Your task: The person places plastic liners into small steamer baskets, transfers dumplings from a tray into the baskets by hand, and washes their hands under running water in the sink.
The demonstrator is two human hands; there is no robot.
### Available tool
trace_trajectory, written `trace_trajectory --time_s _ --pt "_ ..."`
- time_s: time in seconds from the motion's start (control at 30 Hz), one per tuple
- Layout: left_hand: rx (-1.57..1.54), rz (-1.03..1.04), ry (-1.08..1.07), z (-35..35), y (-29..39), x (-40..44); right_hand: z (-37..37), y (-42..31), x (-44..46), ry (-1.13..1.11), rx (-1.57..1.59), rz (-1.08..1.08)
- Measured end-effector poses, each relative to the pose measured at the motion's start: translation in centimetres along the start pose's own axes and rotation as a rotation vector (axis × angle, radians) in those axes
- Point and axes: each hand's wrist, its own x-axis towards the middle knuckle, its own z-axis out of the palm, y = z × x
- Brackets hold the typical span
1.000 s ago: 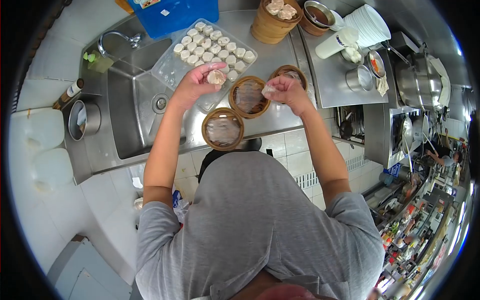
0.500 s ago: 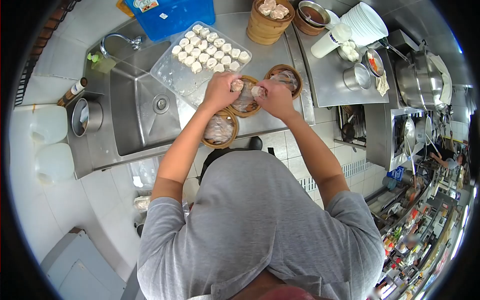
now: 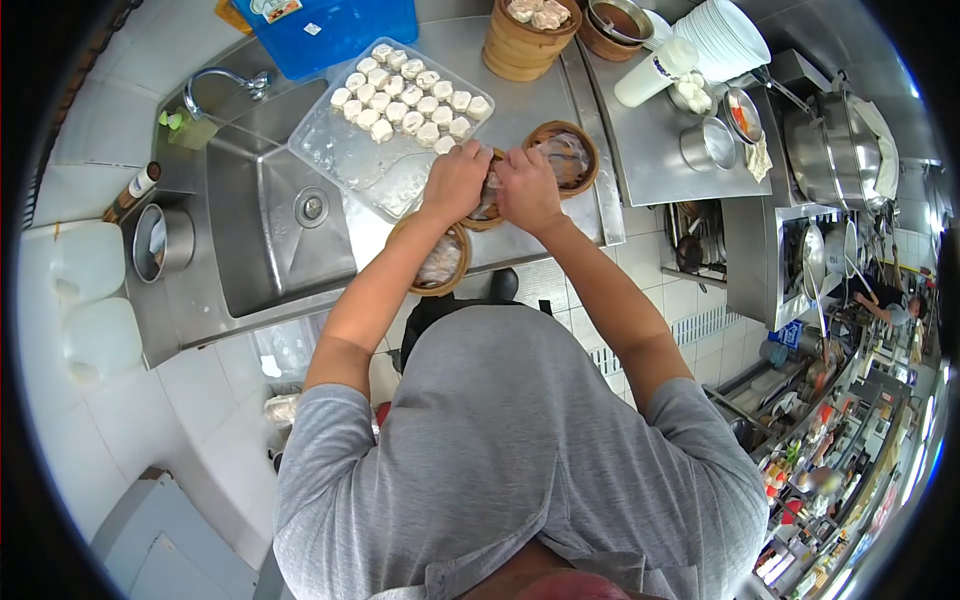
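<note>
My left hand (image 3: pixel 457 182) and my right hand (image 3: pixel 528 188) are close together over the middle bamboo steamer (image 3: pixel 484 222). Both have curled fingers; the dumplings they pinch are mostly hidden by my fingers. A little pale surface shows by the right fingertips. Clear film lines the steamer. To its right sits another lined bamboo steamer (image 3: pixel 590 150), and a third bamboo steamer (image 3: pixel 462 270) stands under my left forearm at the counter's front. Beyond my left hand lies a clear plastic tray (image 3: pixel 330 150) with rows of pale, open-topped dumplings (image 3: pixel 411 95).
A sink (image 3: pixel 260 230) with a faucet (image 3: pixel 225 85) is at left. Behind the tray stands a blue bin (image 3: pixel 345 35). A stacked bamboo steamer (image 3: pixel 525 50) holds dumplings at the back. Plates (image 3: pixel 722 40), a white bottle (image 3: pixel 655 75) and a metal pot (image 3: pixel 708 147) occupy the right counter.
Both hands have come closer together over the middle steamer. The dumplings, plainly visible between my fingers before, are now mostly covered. The whole view has shifted slightly.
</note>
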Motion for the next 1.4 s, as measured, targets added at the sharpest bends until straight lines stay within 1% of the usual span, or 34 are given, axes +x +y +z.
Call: trace_trajectory --time_s 0.03,0.17,0.27,0.3,0.33,0.37,0.43,0.47,0.53,0.57,0.67,0.77,0.87,0.97,1.07,1.1,1.17,1.2,1.27,1.3,1.37,1.4 --pt "0.032 -0.006 -0.020 -0.2 -0.1 0.0 0.1 0.0 0.0 -0.005 -0.012 -0.002" --pt "-0.044 0.017 0.058 0.3 -1.1 -0.7 -0.8 -1.1 0.0 -0.020 0.049 0.041" --pt "-0.205 -0.039 0.016 -3.1 -1.7 -0.9 -1.4 -1.3 -0.5 0.051 0.157 0.058" --pt "-0.209 -0.118 0.070 -3.9 -2.8 -1.2 -1.9 -1.3 -0.9 0.051 0.222 0.081" --pt "-0.099 -0.219 0.079 -4.9 -4.3 -1.0 -2.5 -1.4 -1.2 0.061 0.233 0.092" --pt "-0.067 -0.227 0.148 -5.3 -6.8 -1.0 -3.1 -1.5 -1.6 0.069 0.241 0.105" --pt "0.042 -0.333 0.072 -5.8 -11.4 -0.4 -3.8 -1.6 -2.3 0.082 0.246 0.124" --pt "0.064 -0.346 0.043 -5.7 -12.7 -0.4 -4.0 -1.6 -2.5 0.089 0.243 0.129" --pt "0.111 -0.366 -0.012 -5.9 -13.8 0.0 -4.1 -1.6 -2.5 0.109 0.240 0.127" --pt "0.136 -0.392 -0.123 -5.8 -14.1 0.3 -4.2 -1.5 -2.6 0.118 0.240 0.125" --pt "0.169 -0.349 -0.031 -3.9 -14.7 0.1 -4.5 -1.5 -3.2 0.131 0.245 0.140" --pt "0.167 -0.401 -0.079 -4.2 -14.6 0.5 -4.3 -1.5 -3.3 0.145 0.246 0.137" --pt "0.162 -0.402 -0.161 -4.5 -14.2 0.8 -4.3 -1.8 -3.5 0.126 0.263 0.159" --pt "0.151 -0.443 -0.114 -4.0 -14.9 0.6 -4.0 -2.4 -3.3 0.116 0.284 0.167" --pt "-0.081 -0.484 0.012 -6.2 -14.5 -0.5 -3.9 -2.7 -2.7 0.120 0.334 0.152" --pt "-0.397 -0.542 0.025 -6.8 -13.7 -1.0 -3.9 -2.9 -2.4 0.123 0.358 0.147" --pt "-1.033 -0.640 0.046 -7.7 -11.3 -2.7 -5.0 -4.3 -0.9 0.064 0.518 0.193" --pt "-1.194 -0.614 -0.006 -8.0 -9.4 -3.5 -5.6 -5.1 -0.2 0.031 0.599 0.214" --pt "-1.513 -0.545 -0.102 -8.4 -5.3 -4.5 -6.2 -6.6 1.1 0.009 0.723 0.185" --pt "-1.548 -0.520 -0.122 -8.0 -4.2 -4.8 -6.3 -6.9 1.5 -0.001 0.784 0.169" --pt "-1.618 -0.470 -0.166 -7.1 -2.9 -5.3 -6.1 -6.7 1.5 -0.055 0.777 0.149" --pt "-1.573 -0.477 -0.145 -6.9 -2.6 -5.5 -5.8 -6.4 1.4 -0.085 0.773 0.137"
